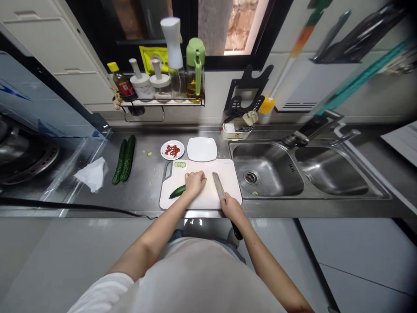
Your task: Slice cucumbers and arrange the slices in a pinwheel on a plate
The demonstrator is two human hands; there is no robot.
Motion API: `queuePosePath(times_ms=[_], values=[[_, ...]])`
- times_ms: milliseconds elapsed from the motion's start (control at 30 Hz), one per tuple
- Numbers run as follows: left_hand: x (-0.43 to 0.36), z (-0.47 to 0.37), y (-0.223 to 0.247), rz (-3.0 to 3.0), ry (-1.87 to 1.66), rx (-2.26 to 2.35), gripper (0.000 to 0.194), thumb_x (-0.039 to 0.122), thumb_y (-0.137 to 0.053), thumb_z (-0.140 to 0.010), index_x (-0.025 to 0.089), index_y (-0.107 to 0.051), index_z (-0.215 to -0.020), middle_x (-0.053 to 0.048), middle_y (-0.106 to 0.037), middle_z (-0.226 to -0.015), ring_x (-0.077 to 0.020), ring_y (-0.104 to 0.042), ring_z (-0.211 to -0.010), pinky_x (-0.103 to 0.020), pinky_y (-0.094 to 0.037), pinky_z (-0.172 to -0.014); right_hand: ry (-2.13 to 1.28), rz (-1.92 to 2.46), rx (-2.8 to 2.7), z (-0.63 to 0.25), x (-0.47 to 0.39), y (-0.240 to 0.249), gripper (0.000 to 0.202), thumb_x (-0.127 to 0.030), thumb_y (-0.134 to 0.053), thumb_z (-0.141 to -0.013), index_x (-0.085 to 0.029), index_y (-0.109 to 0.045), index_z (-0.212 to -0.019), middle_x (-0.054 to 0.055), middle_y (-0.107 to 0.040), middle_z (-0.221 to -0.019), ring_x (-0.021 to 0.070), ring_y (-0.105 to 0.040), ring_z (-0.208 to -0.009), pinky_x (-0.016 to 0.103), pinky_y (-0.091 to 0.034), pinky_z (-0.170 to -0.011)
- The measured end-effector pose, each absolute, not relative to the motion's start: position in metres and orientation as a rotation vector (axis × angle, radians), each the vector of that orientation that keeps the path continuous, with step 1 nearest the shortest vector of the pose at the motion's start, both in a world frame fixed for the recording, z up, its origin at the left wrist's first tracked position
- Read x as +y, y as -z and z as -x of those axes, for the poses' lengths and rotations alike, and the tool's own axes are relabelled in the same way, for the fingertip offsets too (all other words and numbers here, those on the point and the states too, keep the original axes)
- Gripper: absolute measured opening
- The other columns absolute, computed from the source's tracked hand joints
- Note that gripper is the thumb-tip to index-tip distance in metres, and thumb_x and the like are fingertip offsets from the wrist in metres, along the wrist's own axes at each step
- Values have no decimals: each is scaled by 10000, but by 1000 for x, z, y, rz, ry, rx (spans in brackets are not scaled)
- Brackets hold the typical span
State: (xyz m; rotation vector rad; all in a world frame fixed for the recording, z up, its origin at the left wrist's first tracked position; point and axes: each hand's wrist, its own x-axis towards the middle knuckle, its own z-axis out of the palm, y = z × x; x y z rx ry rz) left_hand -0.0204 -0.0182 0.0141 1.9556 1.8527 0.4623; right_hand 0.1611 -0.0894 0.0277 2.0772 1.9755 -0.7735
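My left hand (pixel 194 182) is closed over a cut cucumber (pixel 177 191) on the white cutting board (pixel 228 168). The cucumber's dark green end sticks out to the left of the wrist; its other end is hidden under the fingers. My right hand (pixel 232 206) grips a kitchen knife (pixel 218 186) by its black handle. Its blade points away from me, over the board's right side, apart from the left hand. A few cucumber slices (pixel 180 164) lie at the board's upper left corner.
Behind the board stand a plate of chopped red pieces (pixel 172 150) and a white square plate (pixel 202 149). Two whole cucumbers (pixel 124 159) and a crumpled white tissue (pixel 92 174) lie at left. A double sink (pixel 267 169) adjoins the board's right. Above hangs a bottle rack (pixel 163 103).
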Motion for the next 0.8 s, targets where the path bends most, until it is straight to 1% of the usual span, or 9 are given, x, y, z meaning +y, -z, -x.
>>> queuePosePath(times_ms=[133, 200, 267, 400, 567, 800], values=[[-2, 39, -14, -1691, -578, 1985, 104, 352, -618, -817, 249, -603, -814, -1, -695, -814, -215, -608, -889, -377, -369, -863, 772, -2070, 1983, -162, -89, -27, 239, -242, -332, -969, -158, -524, -1083, 118, -693, -993, 216, -643, -922, 271, -355, -700], [8, 53, -8, -1518, -639, 2042, 109, 350, -622, -801, 247, -603, -827, 6, -696, -832, -188, -617, -824, -321, -396, -776, 769, -2066, 1987, -162, -88, -28, 238, -240, -335, -967, -155, -524, -1085, 117, -693, -995, 213, -643, -922, 268, -352, -700], [17, 67, -1, -1403, -686, 2082, 112, 329, -624, -788, 238, -609, -850, 3, -694, -840, -171, -619, -797, -289, -402, -725, 769, -2062, 1990, -161, -88, -28, 242, -240, -333, -969, -154, -525, -1087, 119, -692, -999, 211, -642, -922, 268, -350, -699], [31, 89, 11, -1363, -720, 2156, 134, 298, -624, -777, 219, -619, -885, -2, -691, -822, -160, -611, -766, -271, -398, -720, 787, -2065, 1982, -162, -86, -28, 247, -246, -332, -973, -158, -525, -1100, 119, -692, -1002, 206, -639, -920, 266, -348, -700], [41, 99, 18, -1451, -646, 2239, 130, 276, -605, -798, 221, -627, -913, -13, -699, -850, -177, -614, -815, -269, -387, -724, 805, -2059, 1974, -161, -86, -31, 259, -248, -326, -971, -156, -529, -1103, 121, -695, -1000, 206, -638, -918, 267, -345, -697], [46, 97, 20, -1570, -542, 2259, 170, 342, -575, -849, 219, -671, -916, -61, -700, -930, -215, -608, -899, -295, -397, -755, 813, -2062, 1965, -161, -86, -31, 266, -246, -334, -968, -154, -531, -1121, 129, -691, -1014, 215, -636, -932, 270, -353, -716]])
